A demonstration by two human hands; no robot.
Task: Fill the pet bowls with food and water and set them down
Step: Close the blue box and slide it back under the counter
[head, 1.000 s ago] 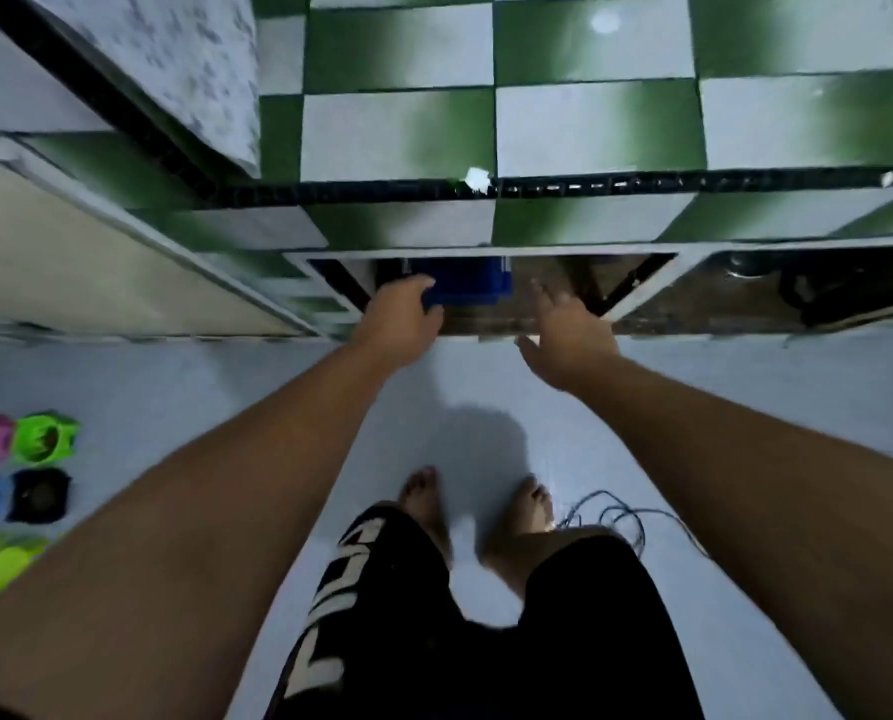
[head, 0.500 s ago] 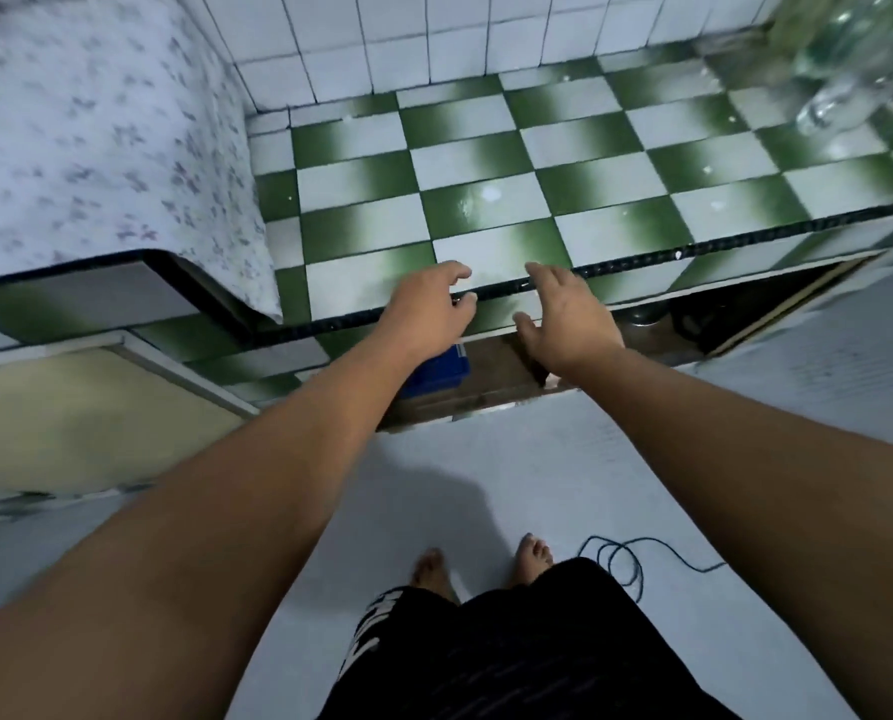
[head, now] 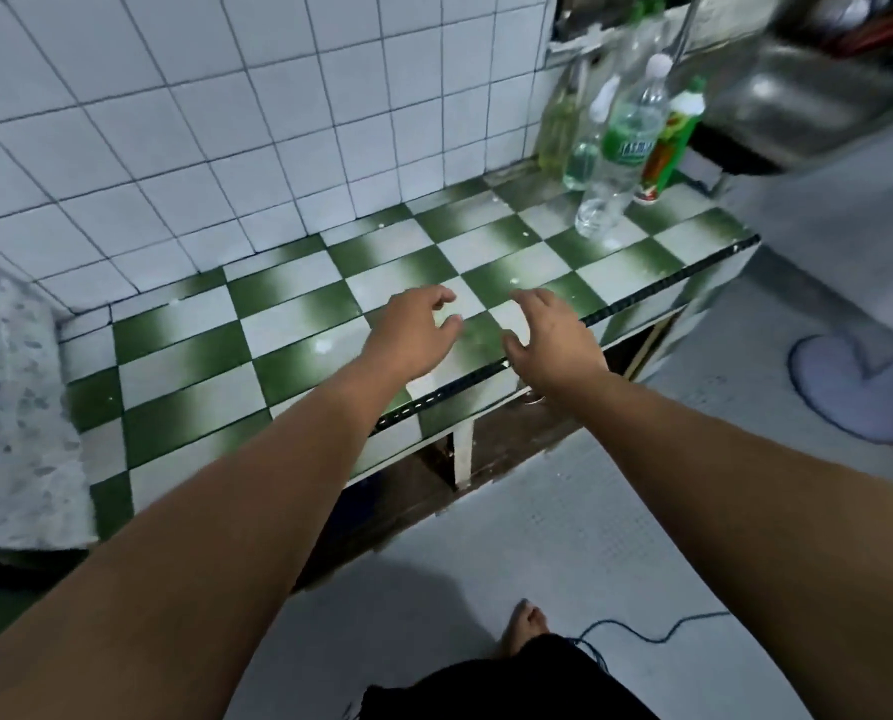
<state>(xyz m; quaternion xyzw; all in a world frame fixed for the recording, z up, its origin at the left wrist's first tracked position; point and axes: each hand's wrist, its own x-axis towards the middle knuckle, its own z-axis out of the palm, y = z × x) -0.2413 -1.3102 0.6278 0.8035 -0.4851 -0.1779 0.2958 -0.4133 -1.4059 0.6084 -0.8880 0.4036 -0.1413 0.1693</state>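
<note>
My left hand (head: 413, 330) and my right hand (head: 553, 335) hover side by side over the front part of a green-and-white checkered counter (head: 288, 324). Both hands hold nothing and their fingers are spread and slightly curled. A clear plastic water bottle with a green label (head: 618, 158) stands at the counter's far right, well beyond my right hand. No pet bowl is in view.
Beside the water bottle stand a smaller clear bottle (head: 587, 142), a yellowish bottle (head: 556, 122) and a green-and-red bottle (head: 667, 148). A steel sink (head: 808, 101) lies further right. A patterned cloth (head: 13, 407) covers the left. Open shelf space (head: 512, 444) sits under the counter; a cable (head: 641, 634) lies on the floor.
The view rose from the under-counter shelf to the countertop. My hands lifted from the shelf opening with the blue box up over the counter. The coloured bowls on the floor left the view.
</note>
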